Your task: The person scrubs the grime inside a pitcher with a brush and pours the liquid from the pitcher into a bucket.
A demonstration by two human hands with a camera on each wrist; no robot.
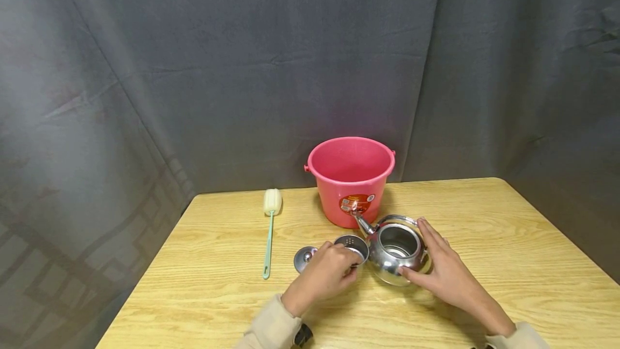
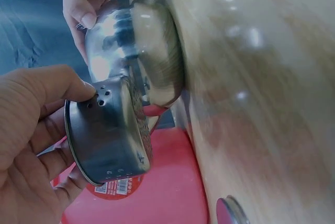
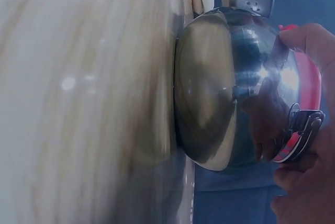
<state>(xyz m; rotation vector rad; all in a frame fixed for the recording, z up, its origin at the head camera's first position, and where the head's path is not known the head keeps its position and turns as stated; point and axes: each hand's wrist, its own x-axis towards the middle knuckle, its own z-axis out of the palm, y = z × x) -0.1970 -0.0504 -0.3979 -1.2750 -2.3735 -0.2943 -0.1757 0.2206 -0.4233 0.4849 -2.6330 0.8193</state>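
My left hand (image 1: 324, 273) pinches the rim of a perforated steel strainer cup (image 2: 107, 140), thumb on its holed wall and fingers on the other side. The cup (image 1: 350, 241) is held just left of a shiny steel teapot (image 1: 393, 265), which stands upright on the table without its lid. My right hand (image 1: 448, 273) holds the teapot from the right, thumb on its rounded body and fingers by the raised handle (image 3: 306, 130). Left of the cup, the knobbed lid (image 1: 304, 257) lies on the table, partly hidden by my left hand.
A pink bucket (image 1: 351, 193) stands behind the teapot, whose spout points toward it. On the left lies a sponge bottle brush (image 1: 271, 203) with a green handle. Grey cloth (image 1: 290, 69) hangs behind the wooden table (image 1: 208, 263).
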